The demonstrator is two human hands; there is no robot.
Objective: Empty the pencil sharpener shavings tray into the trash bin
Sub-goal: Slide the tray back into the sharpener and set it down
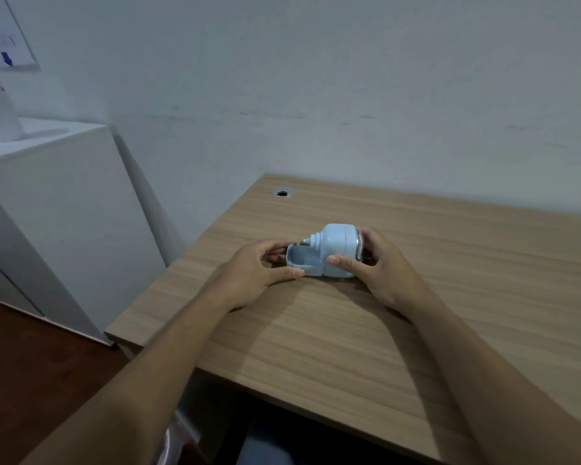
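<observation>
A: Head view: where is the sharpener (337, 251) seen?

B: On the desk (349, 330), well short of the grommet hole (282, 193). Its body is clamped by the right hand (383, 266); the tray (304, 261), at its left end, is pinched by the left hand (259, 271).

A: How should the step be done?

B: The body should be pinned down and the tray drawn out level, so nothing is spilled. No bin is seen.

sharpener (337, 250): pale blue
tray (303, 260): pale blue
surface (383, 330): light brown wood grain
wall (316, 78): white
cabinet (57, 213): white
floor (31, 364): dark reddish brown
</observation>
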